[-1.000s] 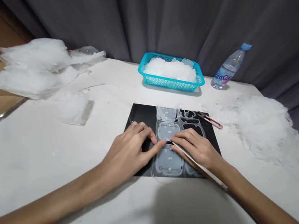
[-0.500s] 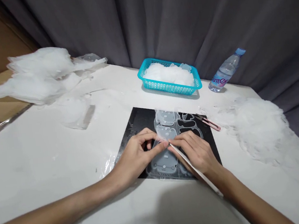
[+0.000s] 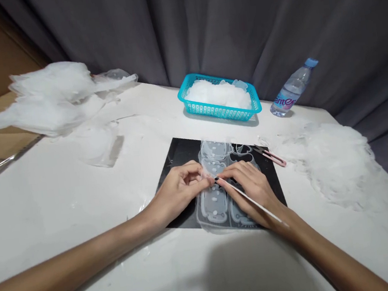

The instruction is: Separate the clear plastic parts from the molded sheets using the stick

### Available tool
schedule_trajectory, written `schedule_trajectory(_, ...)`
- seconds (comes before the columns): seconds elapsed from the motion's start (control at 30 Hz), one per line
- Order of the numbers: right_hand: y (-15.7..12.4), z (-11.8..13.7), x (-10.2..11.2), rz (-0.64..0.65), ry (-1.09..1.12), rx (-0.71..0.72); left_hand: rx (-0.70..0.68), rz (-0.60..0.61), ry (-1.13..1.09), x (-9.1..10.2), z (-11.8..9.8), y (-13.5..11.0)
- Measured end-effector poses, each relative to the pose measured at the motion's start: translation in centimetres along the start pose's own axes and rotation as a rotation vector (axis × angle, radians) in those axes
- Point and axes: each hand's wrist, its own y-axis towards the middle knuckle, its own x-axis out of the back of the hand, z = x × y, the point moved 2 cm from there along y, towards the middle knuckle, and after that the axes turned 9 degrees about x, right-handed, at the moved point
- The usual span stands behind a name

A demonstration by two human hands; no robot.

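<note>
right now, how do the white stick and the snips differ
The stick is white, the snips have pink handles. The right hand holds the stick; the snips lie loose across the mat's edge. The stick is one plain shaft, the snips show dark blades. Both are slender.

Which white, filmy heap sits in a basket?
The middle white, filmy heap, in the turquoise, rectangular, perforated plastic basket; the large left heap and right heap lie outside it.
</note>
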Motion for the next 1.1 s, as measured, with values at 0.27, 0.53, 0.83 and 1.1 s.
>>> schedule_trajectory(0.27,-0.5,-0.5,0.7,0.01,-0.087,0.189,0.081,0.154,-0.086,0.3,-0.1,0.3)
schedule_trajectory(0.53,-0.5,-0.3,0.9,0.019,0.053,0.109,0.069,0.148,-0.069,0.3,0.3,0.1)
schedule_trajectory(0.83,-0.5,-0.1,1.4,-0.012,0.308,-0.036,0.149,0.189,-0.176,0.2,0.7,0.1)
schedule_trajectory(1.1,-0.4,-0.6,4.2,-0.073,0.339,-0.255,0.225,0.159,-0.278,0.2,-0.2,-0.2)
